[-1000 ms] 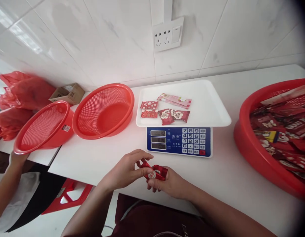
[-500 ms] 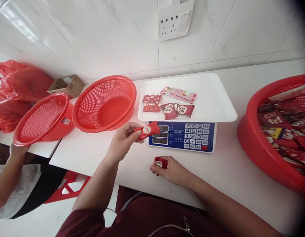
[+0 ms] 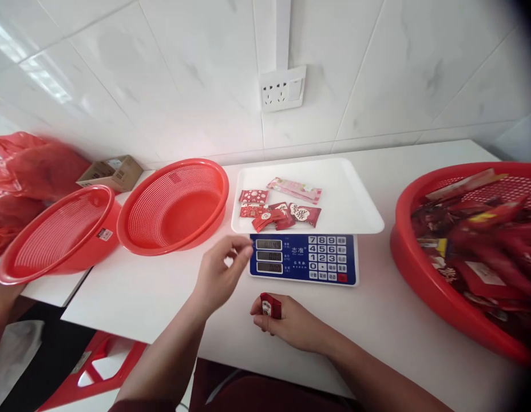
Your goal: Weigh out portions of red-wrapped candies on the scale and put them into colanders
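Note:
My left hand is in front of the scale's left end, its thumb and fingertips brought together in a pinch with nothing visible between them. In my right hand, low over the table, is a small dark red snack packet with a pale label, standing out between curled fingers. Beyond both hands is a scale with a blue keypad panel and a white tray. Several packets lie on the tray: a pink striped one, a dotted red one, dark red ones and a bright red one overlapping its neighbours.
To the right, a red basket is heaped with mixed snack packets. Two red perforated baskets stand left, near a cardboard box and red plastic bags. Another person's arm reaches in at far left.
The bright red packet has left my left hand and now lies on the tray. My right hand still holds its packet. The whole view has tilted upward and shifted right.

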A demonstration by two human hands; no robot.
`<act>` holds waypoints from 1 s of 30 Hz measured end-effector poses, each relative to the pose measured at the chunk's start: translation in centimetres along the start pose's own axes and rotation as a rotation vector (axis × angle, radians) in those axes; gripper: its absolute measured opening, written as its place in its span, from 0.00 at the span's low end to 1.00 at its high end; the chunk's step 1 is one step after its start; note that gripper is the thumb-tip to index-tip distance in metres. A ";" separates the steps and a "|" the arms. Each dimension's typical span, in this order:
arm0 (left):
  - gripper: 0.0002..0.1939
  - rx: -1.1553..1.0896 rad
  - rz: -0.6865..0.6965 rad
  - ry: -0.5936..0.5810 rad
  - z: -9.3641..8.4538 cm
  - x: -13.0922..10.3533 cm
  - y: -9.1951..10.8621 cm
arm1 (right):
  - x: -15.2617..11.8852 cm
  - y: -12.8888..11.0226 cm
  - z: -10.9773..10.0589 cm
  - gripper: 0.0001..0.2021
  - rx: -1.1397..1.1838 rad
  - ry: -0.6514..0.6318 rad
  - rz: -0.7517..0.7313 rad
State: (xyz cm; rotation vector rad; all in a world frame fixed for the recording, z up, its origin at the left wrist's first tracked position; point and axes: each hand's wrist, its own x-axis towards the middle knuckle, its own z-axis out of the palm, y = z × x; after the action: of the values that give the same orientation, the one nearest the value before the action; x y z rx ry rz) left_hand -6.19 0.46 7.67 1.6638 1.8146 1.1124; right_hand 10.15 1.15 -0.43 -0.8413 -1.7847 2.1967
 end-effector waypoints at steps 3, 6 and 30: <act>0.13 0.015 -0.032 -0.375 -0.1 -2.5 -0.4 | 0.0 -0.1 0.2 0.05 0.065 -0.025 -0.030; 0.12 0.032 -0.051 -0.545 0.1 -3.9 -0.7 | -0.1 -0.3 0.3 0.06 0.061 -0.079 -0.059; 0.10 -0.114 -0.300 -0.573 -1.1 -4.6 -1.9 | -0.4 -0.3 -0.1 0.11 -0.045 -0.089 -0.080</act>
State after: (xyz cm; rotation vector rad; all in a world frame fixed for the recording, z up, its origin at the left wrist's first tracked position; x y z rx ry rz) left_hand -7.38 -4.16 5.89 1.3960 1.5225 0.5254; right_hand 10.48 1.07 -0.04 -0.6779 -1.8806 2.1832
